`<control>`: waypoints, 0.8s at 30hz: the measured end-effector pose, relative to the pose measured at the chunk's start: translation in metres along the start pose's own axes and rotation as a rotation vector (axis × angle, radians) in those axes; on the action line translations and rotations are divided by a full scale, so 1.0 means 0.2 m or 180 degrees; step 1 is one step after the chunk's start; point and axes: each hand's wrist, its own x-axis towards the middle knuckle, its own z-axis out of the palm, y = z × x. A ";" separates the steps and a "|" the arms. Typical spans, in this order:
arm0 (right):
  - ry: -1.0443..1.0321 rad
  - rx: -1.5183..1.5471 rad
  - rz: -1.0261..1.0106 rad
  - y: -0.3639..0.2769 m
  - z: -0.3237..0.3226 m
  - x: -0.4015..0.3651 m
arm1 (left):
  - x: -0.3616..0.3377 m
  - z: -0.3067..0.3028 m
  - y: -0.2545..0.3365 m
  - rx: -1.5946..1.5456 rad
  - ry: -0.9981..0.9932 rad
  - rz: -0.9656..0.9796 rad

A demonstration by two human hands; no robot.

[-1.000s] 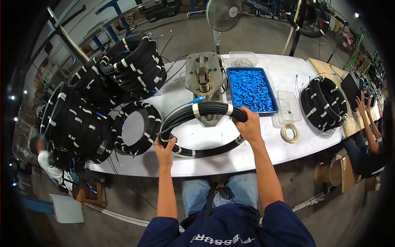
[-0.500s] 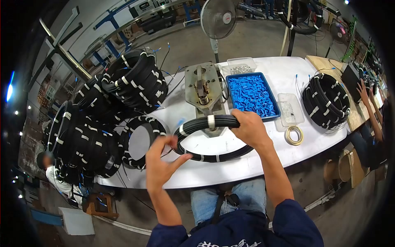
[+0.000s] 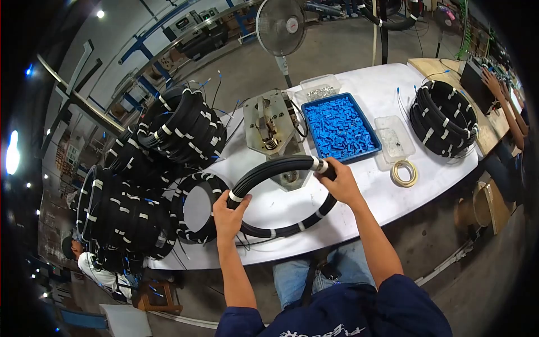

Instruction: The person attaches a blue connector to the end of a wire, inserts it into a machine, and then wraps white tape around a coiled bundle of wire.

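A coil of black cable (image 3: 275, 168) bound with white tape bands is between my hands, its near side low over the white tabletop. My left hand (image 3: 229, 216) grips its left side, thumb and fingers closed beside a white band. On the upper right of the ring, my right hand (image 3: 339, 181) is closed round the cable at another band. Just behind the coil stands a metal press (image 3: 272, 126) with a spring in its middle. Another taped cable coil (image 3: 196, 208) lies flat to the left of my left hand.
Stacked cable coils (image 3: 182, 129) crowd the table's left side. A blue tray (image 3: 342, 126) of small blue connectors, a clear plastic box (image 3: 394, 140) and a tape roll (image 3: 404, 173) lie right. More coils (image 3: 443, 121) stand far right, near another person's hands (image 3: 494, 84). A fan (image 3: 281, 25) stands behind.
My left hand was apart from the coil with fingers spread; now it has closed on the left side. The coil's near side tilts lower, and the camera view has shifted.
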 end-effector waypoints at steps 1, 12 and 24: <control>-0.0091 -0.0188 0.0095 -0.04 -0.02 0.00 | -0.02 0.02 -0.02 -0.0204 -0.0106 -0.0271; -0.0976 -0.0584 0.0719 0.21 0.05 -0.20 | -0.07 0.04 -0.31 0.0140 -0.1158 -0.1688; -0.0543 -0.2133 0.0108 0.47 0.18 -0.33 | -0.17 0.31 -0.71 0.1348 -0.0779 0.0364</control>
